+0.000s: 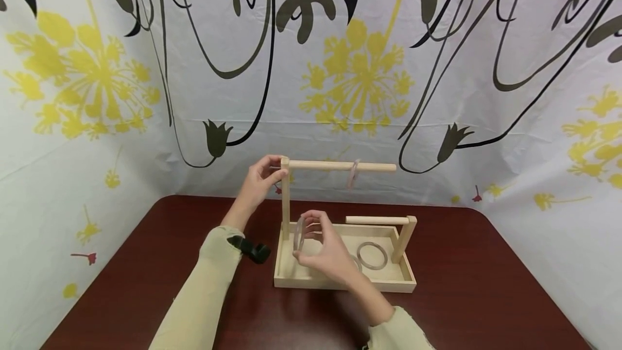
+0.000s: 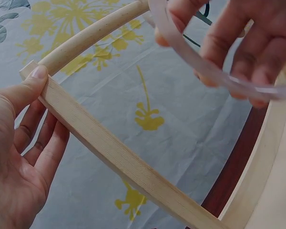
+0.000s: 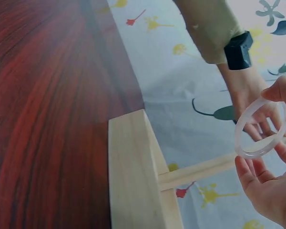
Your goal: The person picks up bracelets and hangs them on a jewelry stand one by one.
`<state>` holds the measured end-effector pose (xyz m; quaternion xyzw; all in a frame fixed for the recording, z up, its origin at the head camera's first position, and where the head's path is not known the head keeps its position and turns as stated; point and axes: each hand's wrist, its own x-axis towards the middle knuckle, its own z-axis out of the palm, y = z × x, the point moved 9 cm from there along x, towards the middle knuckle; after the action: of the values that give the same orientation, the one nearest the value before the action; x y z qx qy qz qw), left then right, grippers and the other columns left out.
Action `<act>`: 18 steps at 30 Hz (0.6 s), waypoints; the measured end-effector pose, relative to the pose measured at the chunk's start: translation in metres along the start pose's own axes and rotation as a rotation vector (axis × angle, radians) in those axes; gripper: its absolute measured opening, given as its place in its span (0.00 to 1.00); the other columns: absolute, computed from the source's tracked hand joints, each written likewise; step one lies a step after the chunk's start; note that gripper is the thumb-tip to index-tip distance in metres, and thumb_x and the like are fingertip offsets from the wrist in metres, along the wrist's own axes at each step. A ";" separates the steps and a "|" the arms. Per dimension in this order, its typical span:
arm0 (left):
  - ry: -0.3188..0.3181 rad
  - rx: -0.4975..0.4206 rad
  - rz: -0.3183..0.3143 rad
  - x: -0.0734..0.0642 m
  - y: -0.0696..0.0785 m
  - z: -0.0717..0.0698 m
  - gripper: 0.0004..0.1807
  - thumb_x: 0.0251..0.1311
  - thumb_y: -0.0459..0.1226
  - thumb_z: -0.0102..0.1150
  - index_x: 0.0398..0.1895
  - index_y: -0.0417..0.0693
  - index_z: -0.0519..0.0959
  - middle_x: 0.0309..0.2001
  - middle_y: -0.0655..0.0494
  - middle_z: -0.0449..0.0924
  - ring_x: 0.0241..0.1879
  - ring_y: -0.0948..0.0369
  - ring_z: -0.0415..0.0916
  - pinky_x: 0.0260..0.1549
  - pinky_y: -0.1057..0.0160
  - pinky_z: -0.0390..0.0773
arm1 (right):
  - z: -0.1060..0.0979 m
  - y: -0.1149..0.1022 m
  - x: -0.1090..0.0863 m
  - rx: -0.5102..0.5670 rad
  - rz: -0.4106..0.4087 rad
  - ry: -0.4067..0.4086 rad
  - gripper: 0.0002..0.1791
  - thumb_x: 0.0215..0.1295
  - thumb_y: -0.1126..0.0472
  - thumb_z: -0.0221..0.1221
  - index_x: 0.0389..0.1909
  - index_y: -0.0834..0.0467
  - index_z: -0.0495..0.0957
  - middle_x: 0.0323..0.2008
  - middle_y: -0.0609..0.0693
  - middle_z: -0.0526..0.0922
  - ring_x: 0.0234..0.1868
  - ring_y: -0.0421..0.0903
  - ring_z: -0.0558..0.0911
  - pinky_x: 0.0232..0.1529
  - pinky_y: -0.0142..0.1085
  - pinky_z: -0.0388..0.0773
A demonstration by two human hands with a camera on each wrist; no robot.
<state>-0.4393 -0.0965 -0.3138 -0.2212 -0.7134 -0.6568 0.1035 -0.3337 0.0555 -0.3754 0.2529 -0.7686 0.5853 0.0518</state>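
Observation:
With its thumb and fingers my left hand (image 1: 258, 181) grips the top of the tall wooden post (image 1: 285, 204), where the upper bar (image 1: 316, 165) begins. My right hand (image 1: 332, 253) holds a pale translucent bangle (image 1: 298, 235) upright between thumb and fingertips, over the left part of the wooden tray (image 1: 384, 287). In the right wrist view that bangle (image 3: 240, 131) shows as a full ring. One more bangle (image 1: 351, 177) hangs on the upper bar, right of its middle. A flat bangle (image 1: 386, 258) lies in the tray, and another (image 1: 358, 263) is partly hidden by my right hand.
A shorter post (image 1: 404, 239) at the tray's right end carries a lower bar (image 1: 374, 220) pointing left. The stand rests on a dark red-brown table (image 1: 461, 285). Behind it hangs a patterned cloth (image 1: 243, 101). A black wrist camera (image 1: 250, 249) sits on the left sleeve.

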 end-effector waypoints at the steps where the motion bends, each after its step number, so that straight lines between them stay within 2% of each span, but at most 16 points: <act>1: 0.003 -0.001 -0.001 0.000 0.000 0.000 0.17 0.69 0.29 0.56 0.58 0.32 0.73 0.52 0.37 0.77 0.42 0.68 0.79 0.45 0.68 0.80 | -0.002 -0.002 0.000 -0.001 -0.009 -0.001 0.39 0.47 0.72 0.70 0.61 0.58 0.65 0.52 0.57 0.75 0.53 0.54 0.76 0.58 0.42 0.80; 2: 0.005 -0.003 -0.002 0.000 0.000 0.000 0.17 0.68 0.29 0.57 0.58 0.32 0.73 0.52 0.38 0.77 0.42 0.68 0.79 0.42 0.72 0.79 | -0.004 -0.003 0.000 -0.002 -0.014 0.001 0.39 0.47 0.72 0.70 0.61 0.59 0.65 0.52 0.57 0.75 0.53 0.54 0.77 0.58 0.42 0.80; 6: 0.003 -0.004 -0.002 0.001 -0.001 0.000 0.17 0.68 0.30 0.57 0.58 0.33 0.74 0.52 0.39 0.77 0.41 0.67 0.79 0.36 0.69 0.80 | -0.011 -0.009 -0.001 0.001 -0.025 0.013 0.39 0.46 0.73 0.69 0.61 0.58 0.65 0.52 0.57 0.74 0.53 0.52 0.77 0.58 0.40 0.80; 13: -0.002 0.006 -0.005 -0.001 -0.002 -0.001 0.17 0.69 0.30 0.57 0.58 0.34 0.74 0.51 0.40 0.77 0.40 0.67 0.78 0.30 0.69 0.79 | -0.019 -0.016 -0.002 0.019 -0.033 0.020 0.39 0.46 0.74 0.69 0.61 0.55 0.66 0.53 0.56 0.73 0.53 0.51 0.76 0.58 0.40 0.80; 18: -0.007 -0.003 -0.005 -0.001 -0.001 -0.001 0.17 0.69 0.31 0.57 0.58 0.34 0.74 0.51 0.40 0.77 0.40 0.66 0.78 0.28 0.67 0.78 | -0.031 -0.027 0.000 0.007 -0.070 0.040 0.39 0.46 0.74 0.69 0.61 0.58 0.65 0.51 0.57 0.73 0.52 0.51 0.77 0.57 0.39 0.80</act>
<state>-0.4390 -0.0974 -0.3147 -0.2218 -0.7135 -0.6572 0.0990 -0.3276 0.0789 -0.3421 0.2681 -0.7561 0.5906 0.0869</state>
